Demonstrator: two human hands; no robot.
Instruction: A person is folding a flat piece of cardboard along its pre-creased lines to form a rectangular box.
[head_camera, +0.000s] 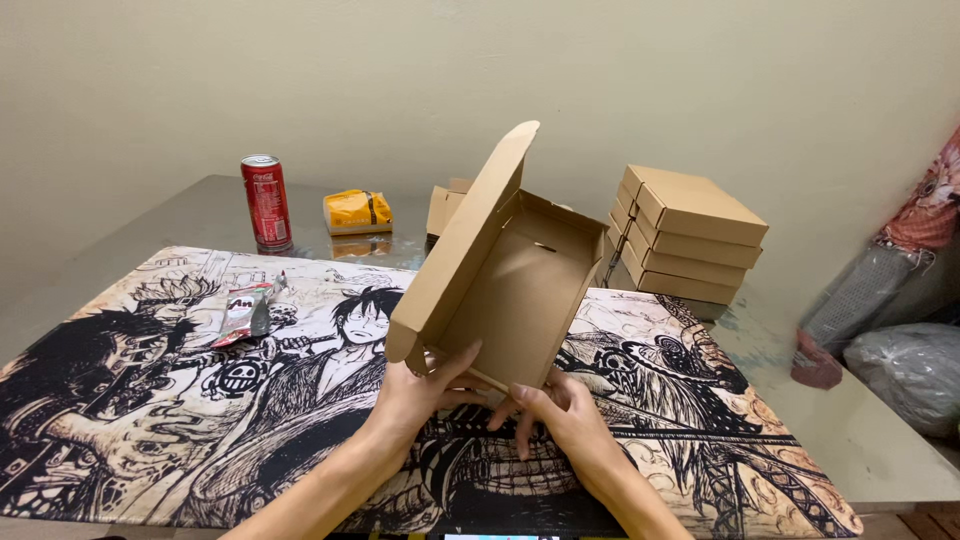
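Brown corrugated cardboard forms the half-folded mailer box (505, 285) that both hands hold tilted above the illustrated desk mat (150, 400), its lid flap standing up and its open inside turned toward the camera. The left hand (420, 395) grips the near lower corner, thumb pressed on the inner edge. The right hand (560, 415) pinches the bottom front flap, fingers curled under it.

Behind the box, on the grey table (880, 430), a stack of finished boxes (690, 235) of the same brown card sits to the right, four high and slightly staggered. Another small cardboard piece (445, 205) shows just behind the lid. At the far left a red drink can (266, 202) stands upright, with a flat yellow packet (357, 211) beside it. A crumpled red and silver wrapper (243, 312) lies on the mat. Bagged bundles (900, 350) rest at the right edge.
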